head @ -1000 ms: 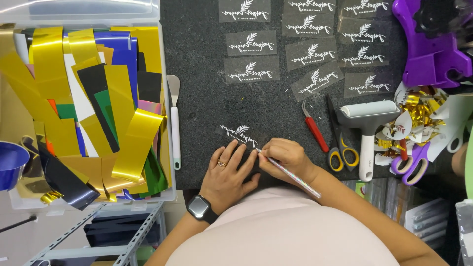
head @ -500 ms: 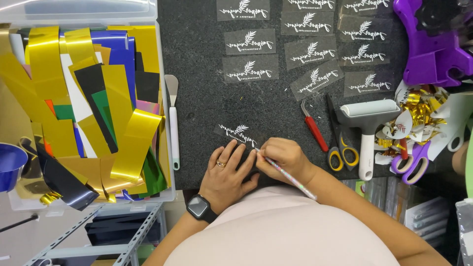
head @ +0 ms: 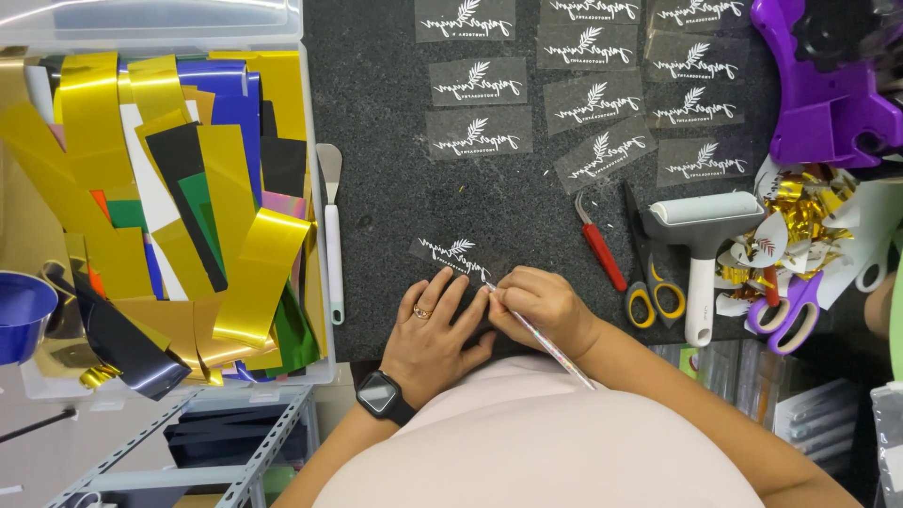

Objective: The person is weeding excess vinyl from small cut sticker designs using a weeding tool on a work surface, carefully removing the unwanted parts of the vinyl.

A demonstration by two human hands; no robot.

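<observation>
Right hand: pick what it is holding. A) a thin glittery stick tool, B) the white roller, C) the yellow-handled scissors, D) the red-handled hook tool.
A: the right hand grips a thin glittery stick tool over the clear sticker that the left hand presses down, while the yellow-handled scissors, white roller and red-handled hook tool lie untouched on the dark mat.

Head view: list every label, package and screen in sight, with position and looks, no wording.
Finished labels: rows along the mat's far edge, clear rectangles with white script and a leaf.
Label in work: mid-mat, same style, under the left hand and right hand.
Watch screen: left wrist, dark rounded square.
</observation>
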